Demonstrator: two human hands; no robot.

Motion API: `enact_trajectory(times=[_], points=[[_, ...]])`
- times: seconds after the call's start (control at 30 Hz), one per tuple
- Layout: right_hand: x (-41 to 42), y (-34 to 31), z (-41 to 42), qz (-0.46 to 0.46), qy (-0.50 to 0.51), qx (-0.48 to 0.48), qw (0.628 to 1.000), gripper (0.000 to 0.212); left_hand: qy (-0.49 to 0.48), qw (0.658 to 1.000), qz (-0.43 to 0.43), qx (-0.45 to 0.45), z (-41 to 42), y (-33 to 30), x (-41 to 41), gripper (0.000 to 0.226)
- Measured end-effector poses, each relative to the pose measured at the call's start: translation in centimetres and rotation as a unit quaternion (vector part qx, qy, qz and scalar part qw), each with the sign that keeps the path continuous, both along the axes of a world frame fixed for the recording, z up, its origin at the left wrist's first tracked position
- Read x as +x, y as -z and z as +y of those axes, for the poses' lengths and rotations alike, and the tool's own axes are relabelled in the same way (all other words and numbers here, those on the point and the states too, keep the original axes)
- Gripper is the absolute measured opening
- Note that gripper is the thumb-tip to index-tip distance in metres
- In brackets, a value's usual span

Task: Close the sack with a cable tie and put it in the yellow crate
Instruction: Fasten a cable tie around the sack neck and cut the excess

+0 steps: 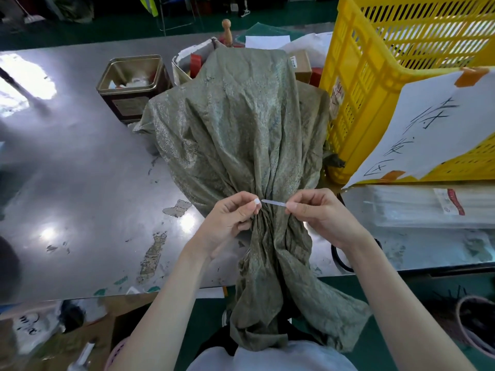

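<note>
An olive-green woven sack (235,124) lies on the steel table, its neck gathered near the front edge and its loose mouth hanging over the edge toward me. A white cable tie (273,202) runs around the gathered neck. My left hand (230,220) pinches the tie's head end. My right hand (318,212) pinches the pointed tail, whose tip sits just short of the head. The yellow crate (375,76) stands on the table to the right of the sack, touching it.
A square metal tin (128,89) and an open box of small items (190,62) stand behind the sack. A paper sheet with handwriting (423,129) is taped to the crate. Bagged packs of cable ties (428,207) lie at the right.
</note>
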State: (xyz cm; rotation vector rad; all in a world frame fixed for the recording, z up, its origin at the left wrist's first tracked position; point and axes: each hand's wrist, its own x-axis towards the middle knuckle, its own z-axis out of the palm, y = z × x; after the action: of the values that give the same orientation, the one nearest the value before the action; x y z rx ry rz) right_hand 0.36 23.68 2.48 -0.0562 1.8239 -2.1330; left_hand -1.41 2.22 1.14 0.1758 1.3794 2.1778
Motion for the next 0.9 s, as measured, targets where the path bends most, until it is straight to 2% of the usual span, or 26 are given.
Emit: enact_trajectory(times=[0.17, 0.23, 0.57, 0.73, 0.87, 0.9], points=[[-0.4, 0.1, 0.1, 0.012, -0.03, 0.031, 0.999, 0.011, 0.026, 0.998, 0.012, -0.064, -0.5, -0.3, -0.4, 0.007], [-0.5, 0.2, 0.1, 0.018, -0.04, 0.045, 0.998, 0.01, 0.032, 0.996, 0.014, -0.079, -0.6, -0.3, -0.5, 0.017], [-0.5, 0.1, 0.3, 0.026, -0.054, 0.031, 0.998, 0.015, 0.049, 0.994, 0.006, -0.093, -0.8, -0.5, -0.9, 0.017], [-0.6, 0.1, 0.4, 0.024, -0.052, 0.054, 0.997, 0.009, 0.051, 0.994, 0.001, -0.094, -0.7, -0.3, -1.1, 0.018], [-0.7, 0.2, 0.6, 0.023, -0.061, 0.064, 0.996, 0.009, 0.068, 0.994, 0.003, -0.089, -0.8, -0.3, -1.2, 0.006], [-0.7, 0.1, 0.6, 0.024, -0.064, 0.068, 0.995, 0.01, 0.074, 0.994, 0.003, -0.083, -0.9, -0.2, -1.3, 0.015]])
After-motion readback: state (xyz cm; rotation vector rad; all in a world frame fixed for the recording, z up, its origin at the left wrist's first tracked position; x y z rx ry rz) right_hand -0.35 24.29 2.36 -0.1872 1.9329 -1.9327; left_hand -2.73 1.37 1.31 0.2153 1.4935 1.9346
